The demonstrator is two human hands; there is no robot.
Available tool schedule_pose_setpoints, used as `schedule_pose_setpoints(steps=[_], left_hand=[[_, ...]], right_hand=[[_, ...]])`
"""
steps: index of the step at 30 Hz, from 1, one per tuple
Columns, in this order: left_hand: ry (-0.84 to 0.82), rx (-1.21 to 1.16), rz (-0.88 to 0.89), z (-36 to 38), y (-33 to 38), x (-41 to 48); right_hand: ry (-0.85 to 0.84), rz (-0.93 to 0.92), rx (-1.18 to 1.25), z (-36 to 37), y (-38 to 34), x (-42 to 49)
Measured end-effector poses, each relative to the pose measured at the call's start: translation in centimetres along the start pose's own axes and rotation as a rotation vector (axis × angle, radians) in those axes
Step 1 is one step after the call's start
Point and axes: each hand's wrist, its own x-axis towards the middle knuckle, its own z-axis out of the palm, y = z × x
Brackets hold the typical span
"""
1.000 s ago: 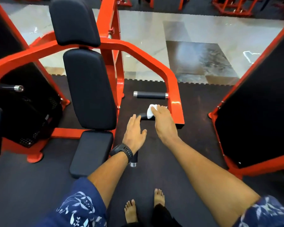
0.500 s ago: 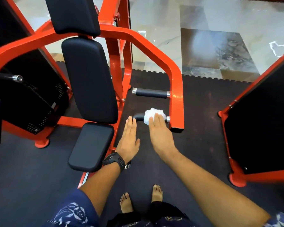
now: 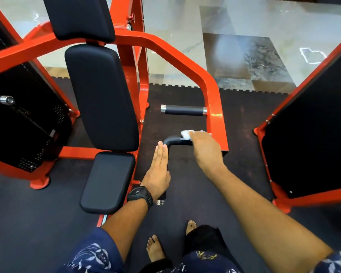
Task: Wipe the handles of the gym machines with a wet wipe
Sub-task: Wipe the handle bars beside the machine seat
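Our right hand (image 3: pixel 205 148) curls round the wipe (image 3: pixel 186 134) on the cross-bar of the handle (image 3: pixel 173 142), whose long axis runs left–right; its other leg lies near-left, under our left hand (image 3: pixel 158 174), which rests flat, gripping nothing.

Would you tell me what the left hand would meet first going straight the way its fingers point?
Likely the elbow of the bent handle, just beside the left hand; depth is unclear.

Bright even light; floor (image 3: pixel 244 36) glare; wide-angle edge bending; slight blur
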Motion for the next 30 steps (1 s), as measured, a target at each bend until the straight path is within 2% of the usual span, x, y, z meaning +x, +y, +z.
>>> schedule_pose_setpoints(steps=[2, 4, 8, 12, 16, 18, 20, 21, 24, 26, 27, 30], left_hand=[[0.028, 0.032, 0.016, 0.5, -0.2, 0.0], [0.026, 0.016, 0.036, 1.0, -0.6, 0.1], [0.003, -0.046, 0.089, 0.7, -1.5, 0.2], [0.011, -0.051, 0.106, 1.0, -1.7, 0.2], [0.016, -0.072, 0.095, 1.0, -1.5, 0.3], [0.004, -0.071, 0.096, 0.7, -1.7, 0.3], [0.010, -0.047, 0.095, 0.7, -1.8, 0.2], [0.021, -0.043, 0.101, 0.8, -1.8, 0.2], [0.031, -0.101, 0.087, 1.2, -1.6, 0.3], [0.027, -0.116, 0.087, 1.0, -1.6, 0.3], [0.024, -0.108, 0.096, 0.9, -1.7, 0.2], [0.013, -0.089, 0.109, 0.8, -2.1, 0.2]], right_hand=[[0.054, 0.139, 0.054, 0.2, 0.5, -0.3], [0.068, 0.067, -0.037, 1.1, -1.9, -0.2], [0.009, -0.109, 0.019, 1.4, -4.2, 0.6], [0.065, 0.124, 0.056, 0.6, -1.6, 0.4], [-0.053, -0.161, 0.068, 2.2, -4.4, 1.0], [-0.113, -0.096, 0.095, 1.8, -3.1, 2.3], [-0.074, 0.062, 0.078, 1.4, -1.4, 3.1], [-0.051, 0.054, 0.056, 1.4, -1.6, 2.9], [-0.083, -0.255, 0.042, 2.1, -5.1, 1.7], [-0.101, -0.342, 0.023, 2.1, -4.7, 1.7], [-0.109, -0.320, -0.010, 1.7, -3.7, 2.2], [-0.051, -0.070, 0.011, 1.3, -2.1, 2.5]])
